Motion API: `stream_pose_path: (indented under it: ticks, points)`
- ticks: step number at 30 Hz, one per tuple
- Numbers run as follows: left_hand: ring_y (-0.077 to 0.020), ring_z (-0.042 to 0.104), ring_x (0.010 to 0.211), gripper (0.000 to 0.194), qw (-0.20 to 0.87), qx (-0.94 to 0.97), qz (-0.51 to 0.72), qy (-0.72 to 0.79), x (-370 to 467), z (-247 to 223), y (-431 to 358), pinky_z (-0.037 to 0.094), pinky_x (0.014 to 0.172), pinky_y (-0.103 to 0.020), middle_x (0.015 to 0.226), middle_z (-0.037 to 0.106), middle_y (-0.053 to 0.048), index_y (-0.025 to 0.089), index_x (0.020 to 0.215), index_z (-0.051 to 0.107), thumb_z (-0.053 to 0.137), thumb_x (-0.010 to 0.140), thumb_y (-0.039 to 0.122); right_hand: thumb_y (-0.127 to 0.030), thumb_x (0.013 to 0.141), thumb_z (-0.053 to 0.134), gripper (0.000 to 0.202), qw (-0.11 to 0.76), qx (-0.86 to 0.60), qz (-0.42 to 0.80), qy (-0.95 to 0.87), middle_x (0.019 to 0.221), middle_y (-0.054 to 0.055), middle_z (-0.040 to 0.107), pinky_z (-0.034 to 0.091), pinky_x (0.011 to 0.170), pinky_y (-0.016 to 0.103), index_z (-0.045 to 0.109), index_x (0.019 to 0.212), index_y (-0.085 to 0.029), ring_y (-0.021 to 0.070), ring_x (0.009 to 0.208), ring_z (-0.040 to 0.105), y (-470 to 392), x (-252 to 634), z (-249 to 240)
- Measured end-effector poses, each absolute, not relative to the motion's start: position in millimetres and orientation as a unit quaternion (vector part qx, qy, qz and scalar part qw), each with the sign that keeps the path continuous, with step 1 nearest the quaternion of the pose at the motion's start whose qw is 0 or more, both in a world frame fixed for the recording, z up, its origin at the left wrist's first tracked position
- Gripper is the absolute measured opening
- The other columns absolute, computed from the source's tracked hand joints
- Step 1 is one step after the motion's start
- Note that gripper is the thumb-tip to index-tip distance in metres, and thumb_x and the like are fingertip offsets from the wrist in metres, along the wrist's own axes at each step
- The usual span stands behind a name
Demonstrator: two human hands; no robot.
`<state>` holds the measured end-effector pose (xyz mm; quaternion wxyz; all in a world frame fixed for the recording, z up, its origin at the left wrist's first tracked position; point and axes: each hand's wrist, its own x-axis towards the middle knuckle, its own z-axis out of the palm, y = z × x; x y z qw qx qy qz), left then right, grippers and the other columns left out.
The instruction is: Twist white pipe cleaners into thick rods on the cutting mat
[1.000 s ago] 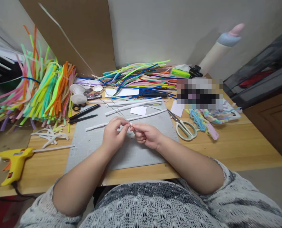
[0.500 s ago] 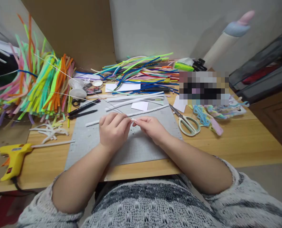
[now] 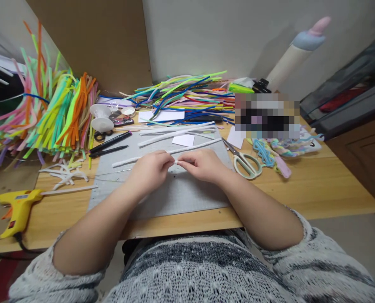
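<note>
Over the middle of the grey mat, my left hand and my right hand meet fingertip to fingertip. Both pinch a small white piece between thumb and forefinger; its shape is mostly hidden by the fingers. Thin wires stick out to the left behind my left hand. Just beyond the hands lies a long white fuzzy stem, partly covered by my left hand. More white stems and a small white card rest farther back on the mat.
Scissors lie right of the mat, near coloured yarn. Black pens, a wire spool and white scraps are on the left. A yellow glue gun sits far left. Bundled coloured stems stand behind, others lie at the back.
The thin wires that rose up and left from the fingers now lie low to the left. My left hand has turned, and its fingers are more hidden. The view has shifted slightly.
</note>
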<state>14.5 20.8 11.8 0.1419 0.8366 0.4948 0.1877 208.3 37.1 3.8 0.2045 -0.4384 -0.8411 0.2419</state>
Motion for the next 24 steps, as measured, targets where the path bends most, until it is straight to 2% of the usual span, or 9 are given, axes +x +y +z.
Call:
stream_pose_path:
  ticks: [3,6,9,12,15,18,21,24]
  points:
    - [-0.0178,0.061,0.068,0.018,0.165,0.816,0.177,0.525,12.3,20.1,21.4,0.042,0.060,-0.027,0.075,0.068,-0.003,0.020,0.078,0.067,0.050,0.079,0.023,-0.035,0.086,0.050,0.023,0.218,-0.414,0.268,-0.842,0.080,0.001,0.069,0.031,0.061,0.024,0.067,0.093,-0.022,0.0138,0.070,0.056,39.9,211.3,5.0]
    - [-0.0152,0.058,0.056,0.018,0.221,0.782,0.172,0.557,10.9,29.2,18.5,0.039,0.052,-0.024,0.067,0.068,-0.002,0.020,0.074,0.067,0.049,0.078,0.023,-0.032,0.087,0.049,0.021,0.240,-0.374,0.290,-0.847,0.082,0.001,0.068,0.034,0.064,0.024,0.066,0.093,-0.020,0.0134,0.072,0.057,43.9,212.6,2.0]
    - [-0.0122,0.055,0.049,0.017,0.288,0.744,0.185,0.574,11.7,39.5,16.4,0.039,0.048,-0.023,0.066,0.068,0.000,0.019,0.073,0.065,0.048,0.077,0.019,-0.030,0.089,0.048,0.021,0.298,-0.331,0.250,-0.860,0.084,0.003,0.066,0.037,0.070,0.026,0.066,0.092,-0.019,0.0143,0.078,0.056,47.2,213.1,-1.1]
    - [-0.0111,0.052,0.044,0.009,0.405,0.686,0.197,0.572,11.7,47.9,21.2,0.037,0.041,-0.021,0.062,0.067,-0.001,0.018,0.072,0.063,0.055,0.072,0.018,-0.031,0.089,0.048,0.021,0.350,-0.320,0.175,-0.863,0.083,0.005,0.064,0.038,0.077,0.031,0.067,0.093,-0.022,0.0172,0.083,0.055,47.5,212.6,-3.0]
    - [-0.0090,0.048,0.039,0.005,0.556,0.592,0.219,0.540,9.1,55.3,33.5,0.031,0.033,-0.018,0.060,0.066,-0.005,0.015,0.068,0.063,0.064,0.066,0.020,-0.034,0.087,0.051,0.026,0.437,-0.370,0.126,-0.810,0.106,0.007,0.059,0.037,0.089,0.037,0.061,0.110,-0.026,0.0210,0.101,0.052,44.7,210.2,-5.0]
    - [-0.0062,0.045,0.039,0.008,0.611,0.502,0.290,0.539,7.0,68.1,50.4,0.026,0.031,-0.014,0.061,0.064,-0.007,0.012,0.061,0.061,0.067,0.067,0.014,-0.034,0.086,0.050,0.037,0.536,-0.438,0.136,-0.709,0.119,0.009,0.050,0.039,0.090,0.038,0.050,0.122,-0.026,0.0218,0.107,0.048,43.2,206.4,-10.2]
    - [-0.0045,0.044,0.041,0.016,0.602,0.422,0.405,0.543,6.3,85.8,70.7,0.023,0.031,-0.013,0.062,0.061,-0.007,0.010,0.061,0.059,0.055,0.074,0.002,-0.033,0.086,0.048,0.031,0.560,-0.465,0.213,-0.651,0.111,0.008,0.052,0.044,0.081,0.032,0.051,0.115,-0.023,0.0184,0.095,0.052,46.8,202.9,-19.9]
    - [-0.0035,0.049,0.046,0.020,0.577,0.359,0.526,0.512,1.9,98.3,93.9,0.034,0.037,-0.011,0.065,0.058,-0.004,0.009,0.071,0.058,0.045,0.081,-0.002,-0.032,0.083,0.050,0.026,0.549,-0.466,0.288,-0.631,0.101,0.007,0.054,0.045,0.076,0.029,0.055,0.106,-0.019,0.0159,0.088,0.053,52.9,198.8,-30.1]
